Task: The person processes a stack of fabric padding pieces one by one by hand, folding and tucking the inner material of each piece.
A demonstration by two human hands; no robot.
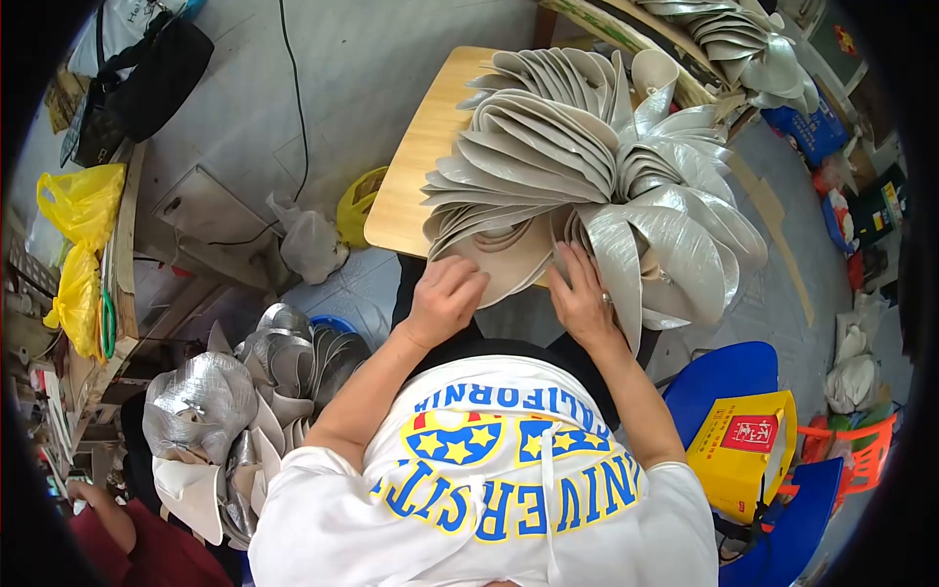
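Observation:
Curved, petal-shaped pieces, beige on one face and shiny silver on the other, are bunched in thick fans. The big beige fan (538, 147) covers much of a small wooden table (416, 166); silver-faced pieces (685, 245) spread out on its right. My left hand (445, 298) is closed, its curled fingers at the near edge of a wide beige piece (504, 259). What its fingertips grip is partly hidden. My right hand (584, 298), with a ring on one finger, has its fingers stretched out against the pieces beside the silver ones.
More silver and beige pieces (210, 411) are heaped at lower left, near a person in a dark red sleeve (147, 538). To the right, a yellow bag (738, 455) rests on a blue chair (729, 382). Yellow plastic bags (83, 225) hang off the left bench.

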